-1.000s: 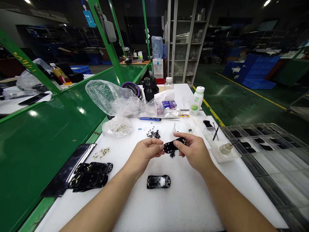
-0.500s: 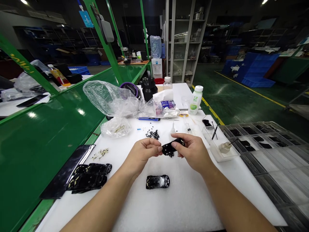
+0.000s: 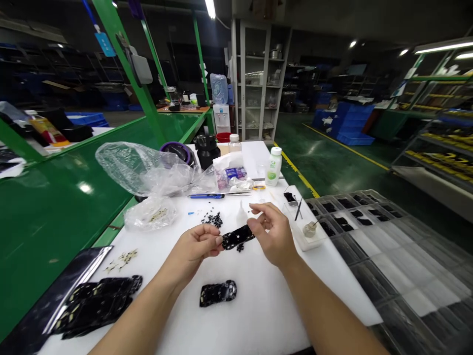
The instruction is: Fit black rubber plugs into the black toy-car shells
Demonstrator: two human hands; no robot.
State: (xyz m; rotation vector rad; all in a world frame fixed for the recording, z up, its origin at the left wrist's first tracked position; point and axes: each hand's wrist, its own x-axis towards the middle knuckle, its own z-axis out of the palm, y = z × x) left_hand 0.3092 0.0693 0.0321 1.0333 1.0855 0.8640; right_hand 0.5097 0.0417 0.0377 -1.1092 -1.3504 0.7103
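Note:
My left hand (image 3: 202,242) pinches the left end of a black toy car part (image 3: 236,237), a long flat piece with small holes and light specks, held above the table. At its right end is my right hand (image 3: 271,229), thumb and forefinger apart; whether the thumb touches the part I cannot tell. Below the held part lies a small cluster of black bits (image 3: 240,247), and behind it a pile of tiny black pieces (image 3: 214,220). A black toy car body (image 3: 218,293) rests on the table nearer to me. A white nozzle bottle (image 3: 241,216) stands just behind my hands.
Stacked black car bodies (image 3: 98,303) lie at left, near loose cream-coloured bits (image 3: 123,259). Plastic bags (image 3: 148,170), a blue cutter (image 3: 207,196) and a white bottle (image 3: 274,166) are at the back. At right are a clear tray (image 3: 312,241) and a compartment box (image 3: 391,256).
The view has swung right, so things appear further left. My right hand's fingers have spread from their grip on the car part, and more of its surface shows; my left hand still pinches it.

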